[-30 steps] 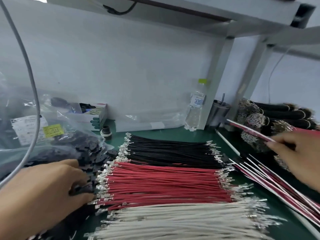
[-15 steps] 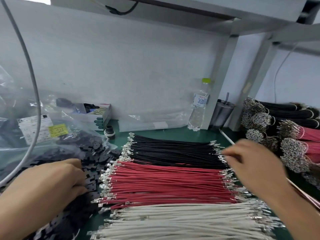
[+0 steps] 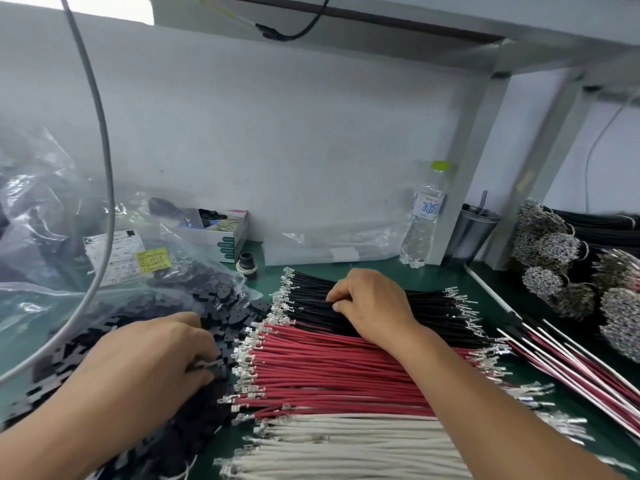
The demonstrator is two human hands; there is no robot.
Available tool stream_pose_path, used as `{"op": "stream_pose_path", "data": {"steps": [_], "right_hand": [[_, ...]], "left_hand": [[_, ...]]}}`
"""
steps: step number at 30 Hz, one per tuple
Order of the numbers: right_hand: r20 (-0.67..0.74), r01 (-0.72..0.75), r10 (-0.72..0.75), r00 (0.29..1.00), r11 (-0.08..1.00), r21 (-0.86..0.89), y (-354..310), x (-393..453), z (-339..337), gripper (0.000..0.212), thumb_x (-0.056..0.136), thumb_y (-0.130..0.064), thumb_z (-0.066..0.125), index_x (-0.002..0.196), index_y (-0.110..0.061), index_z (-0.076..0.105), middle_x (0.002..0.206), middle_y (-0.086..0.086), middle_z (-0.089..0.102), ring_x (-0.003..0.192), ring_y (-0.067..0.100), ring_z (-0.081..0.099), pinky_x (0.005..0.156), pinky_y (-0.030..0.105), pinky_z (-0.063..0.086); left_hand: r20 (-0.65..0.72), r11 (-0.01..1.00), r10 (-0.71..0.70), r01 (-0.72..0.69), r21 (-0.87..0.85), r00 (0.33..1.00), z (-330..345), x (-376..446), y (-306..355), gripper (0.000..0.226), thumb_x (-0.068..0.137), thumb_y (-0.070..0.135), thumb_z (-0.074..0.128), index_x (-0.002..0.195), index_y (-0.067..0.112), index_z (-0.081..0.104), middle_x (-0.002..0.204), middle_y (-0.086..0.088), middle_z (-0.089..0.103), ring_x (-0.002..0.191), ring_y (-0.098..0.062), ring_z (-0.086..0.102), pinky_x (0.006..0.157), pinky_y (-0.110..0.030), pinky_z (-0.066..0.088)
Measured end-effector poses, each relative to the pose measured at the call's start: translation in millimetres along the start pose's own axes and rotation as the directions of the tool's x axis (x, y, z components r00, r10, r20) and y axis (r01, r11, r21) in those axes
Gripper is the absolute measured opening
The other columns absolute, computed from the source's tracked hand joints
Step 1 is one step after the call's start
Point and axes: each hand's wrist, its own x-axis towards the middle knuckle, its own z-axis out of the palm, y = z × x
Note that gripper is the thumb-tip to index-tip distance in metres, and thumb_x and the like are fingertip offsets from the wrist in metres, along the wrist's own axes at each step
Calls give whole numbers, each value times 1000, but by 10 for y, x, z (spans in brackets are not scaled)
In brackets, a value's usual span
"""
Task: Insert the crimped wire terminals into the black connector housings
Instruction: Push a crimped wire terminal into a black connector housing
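Three rows of crimped wires lie side by side on the green mat: black wires (image 3: 433,310) at the back, red wires (image 3: 329,375) in the middle, white wires (image 3: 346,445) nearest me. A heap of black connector housings (image 3: 228,306) spills from a clear bag to their left. My left hand (image 3: 149,368) lies on that heap, its fingers curled round a housing at the heap's right edge. My right hand (image 3: 374,303) rests on the black wires with its fingertips curled, pinching a black wire near the left ends.
A clear plastic bag (image 3: 52,271), a small box (image 3: 221,233) and a grey hanging cable (image 3: 104,168) stand at the left. A water bottle (image 3: 424,220), a dark cup (image 3: 474,233) and a white shelf post (image 3: 478,150) are behind. Tied wire bundles (image 3: 554,251) and loose red-and-white wires (image 3: 571,362) fill the right.
My right hand has come from the wires at the far right, across to the left, and now sits on the black wires. My left hand stays on the housing heap.
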Motion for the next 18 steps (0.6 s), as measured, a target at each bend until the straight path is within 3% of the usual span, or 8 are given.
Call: {"op": "stream_pose_path", "data": {"steps": [2, 5, 9, 12, 14, 16, 18], "right_hand": [[-22, 30, -31, 999, 999, -40, -11, 13, -73, 15, 96, -28, 65, 107, -33, 75, 101, -15, 65, 102, 10, 61, 75, 25, 39], [-46, 82, -84, 995, 996, -36, -22, 33, -267, 21, 101, -20, 58, 113, -28, 72, 106, -12, 64, 98, 13, 62, 76, 26, 42], [-96, 178, -189, 977, 978, -113, -52, -42, -507, 39, 102, -10, 48, 130, -31, 65, 98, -8, 53, 89, 14, 54, 72, 30, 42], [-218, 184, -206, 954, 976, -118, -93, -266, -582, 23, 100, -25, 59, 118, -31, 72, 89, -14, 49, 78, 6, 49, 65, 27, 40], [-268, 194, -218, 938, 974, -114, -115, -453, -573, 14, 95, -26, 68, 106, -29, 76, 86, -16, 52, 74, 1, 48, 63, 22, 41], [-281, 215, -236, 930, 971, -102, -124, -634, -513, 12, 89, -20, 75, 99, -26, 76, 88, -15, 56, 74, -1, 49, 63, 17, 43], [-299, 240, -248, 922, 969, -64, -131, -777, -427, 14, 88, -14, 76, 99, -24, 75, 91, -14, 58, 76, -2, 51, 64, 15, 45]], "left_hand": [[-65, 998, -40, 37, -43, 997, -49, 0, 50, 10, 78, 49, 76, 84, 48, 69, 80, 27, 50, 62, 3, 58, 53, -24, 53], [-162, 980, -111, 81, -184, 980, -107, -25, 120, 21, 78, 22, 80, 80, 43, 76, 82, 31, 55, 61, 5, 59, 53, -25, 56], [-229, 947, -167, 91, -309, 959, -118, -12, 206, 22, 78, 22, 85, 90, 40, 81, 86, 32, 69, 67, 7, 62, 64, -22, 55], [-218, 880, -217, 94, -466, 952, -90, -1, 245, 12, 74, 40, 86, 83, 42, 79, 73, 35, 66, 67, 11, 63, 65, -10, 44], [-199, 797, -236, 72, -600, 951, -93, -13, 274, 11, 69, 48, 83, 77, 42, 78, 79, 31, 70, 77, 8, 66, 61, -11, 48], [-182, 694, -233, 33, -719, 955, -106, -18, 309, 12, 67, 42, 86, 77, 40, 81, 89, 28, 72, 77, 0, 69, 68, -15, 54], [-170, 631, -202, -5, -776, 964, -107, -32, 347, 26, 70, 20, 90, 82, 41, 82, 96, 22, 74, 76, -8, 71, 70, -16, 56]]}}
